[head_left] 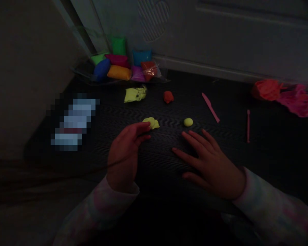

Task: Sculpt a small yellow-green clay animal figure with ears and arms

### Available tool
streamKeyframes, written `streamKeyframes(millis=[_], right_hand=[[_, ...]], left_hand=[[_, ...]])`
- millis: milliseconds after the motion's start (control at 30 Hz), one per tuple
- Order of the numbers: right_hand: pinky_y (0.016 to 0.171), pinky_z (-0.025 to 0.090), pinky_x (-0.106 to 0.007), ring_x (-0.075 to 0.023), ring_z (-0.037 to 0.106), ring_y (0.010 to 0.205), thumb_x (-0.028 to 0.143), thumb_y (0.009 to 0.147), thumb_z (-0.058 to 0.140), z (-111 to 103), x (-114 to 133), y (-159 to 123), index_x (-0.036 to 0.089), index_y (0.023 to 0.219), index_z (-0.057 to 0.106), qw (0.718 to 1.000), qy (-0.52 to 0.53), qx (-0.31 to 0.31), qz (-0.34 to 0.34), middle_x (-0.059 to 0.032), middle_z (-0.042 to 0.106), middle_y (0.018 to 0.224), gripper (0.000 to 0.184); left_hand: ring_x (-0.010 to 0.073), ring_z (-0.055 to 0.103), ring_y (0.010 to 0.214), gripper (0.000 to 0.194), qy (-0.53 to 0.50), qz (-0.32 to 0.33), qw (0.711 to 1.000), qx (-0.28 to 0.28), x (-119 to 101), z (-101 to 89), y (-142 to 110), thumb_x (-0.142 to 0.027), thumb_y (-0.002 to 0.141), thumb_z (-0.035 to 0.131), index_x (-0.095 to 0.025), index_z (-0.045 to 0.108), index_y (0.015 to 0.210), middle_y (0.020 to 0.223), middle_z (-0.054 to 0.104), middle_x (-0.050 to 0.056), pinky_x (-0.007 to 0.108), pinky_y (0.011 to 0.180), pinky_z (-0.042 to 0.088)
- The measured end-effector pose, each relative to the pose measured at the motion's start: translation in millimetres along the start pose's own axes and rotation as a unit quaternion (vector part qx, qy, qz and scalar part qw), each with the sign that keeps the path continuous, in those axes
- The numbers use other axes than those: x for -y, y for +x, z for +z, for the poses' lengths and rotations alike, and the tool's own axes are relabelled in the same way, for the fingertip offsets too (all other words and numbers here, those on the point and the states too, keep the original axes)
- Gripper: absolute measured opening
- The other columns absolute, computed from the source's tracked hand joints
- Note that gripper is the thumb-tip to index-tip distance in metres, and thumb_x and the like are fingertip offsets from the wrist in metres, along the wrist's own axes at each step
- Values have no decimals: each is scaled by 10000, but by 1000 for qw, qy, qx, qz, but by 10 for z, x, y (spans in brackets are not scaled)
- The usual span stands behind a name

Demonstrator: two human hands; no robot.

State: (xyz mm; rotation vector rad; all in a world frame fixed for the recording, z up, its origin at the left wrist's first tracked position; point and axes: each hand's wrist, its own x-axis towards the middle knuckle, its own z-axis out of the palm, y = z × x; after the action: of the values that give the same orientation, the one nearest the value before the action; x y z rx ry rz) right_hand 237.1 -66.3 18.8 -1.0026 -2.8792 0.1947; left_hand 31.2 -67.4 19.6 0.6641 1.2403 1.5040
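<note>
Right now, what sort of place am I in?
Probably a dim home craft spot: coloured packets, a yellow ball and a pink knife-shaped tool lie on a dark tabletop.

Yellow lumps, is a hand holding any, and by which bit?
The right hand holds nothing. The left hand has fingers over the near left edge of the flat yellow lump; whether they grip it can't be told.

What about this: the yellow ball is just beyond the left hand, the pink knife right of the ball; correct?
Not the left hand: the head view shows the yellow ball, left of the pink knife, just beyond the right hand.
</note>
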Motion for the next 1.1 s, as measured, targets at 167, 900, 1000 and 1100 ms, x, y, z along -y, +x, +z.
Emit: streamKeyframes(millis=[167,900,1000,1100], right_hand=[[947,221,-550,-307,210,1243,439,785,420,5,-31,-8,205,1267,335,1000,13,-14,16,-165,232,1356,542],[948,175,-571,-323,196,1248,480,774,423,-6,-42,115,266,1236,386,999,-45,-8,29,-112,200,1394,510],[944,166,-580,-331,190,1248,490,767,428,-13,-37,106,261,1229,398,998,-49,-13,31,-121,204,1391,517],[948,166,-576,-311,223,1239,503,762,428,-14,-3,102,288,1231,387,999,-36,6,-15,-104,250,1377,518]], left_hand=[[170,577,860,191,-1,2,1000,-3,-4,7,-13,-290,724,472,-188,632,748,881,644,31,293,693,463],[144,570,795,152,-24,-12,1000,-8,-22,37,-20,-269,698,509,-181,631,721,838,640,20,253,637,440],[143,567,794,156,-27,-13,1000,-6,-24,32,-17,-275,698,511,-179,632,725,844,639,25,251,634,440],[147,566,797,158,-15,-20,1000,-12,-30,34,-20,-275,698,511,-175,629,726,848,637,30,256,637,441]])
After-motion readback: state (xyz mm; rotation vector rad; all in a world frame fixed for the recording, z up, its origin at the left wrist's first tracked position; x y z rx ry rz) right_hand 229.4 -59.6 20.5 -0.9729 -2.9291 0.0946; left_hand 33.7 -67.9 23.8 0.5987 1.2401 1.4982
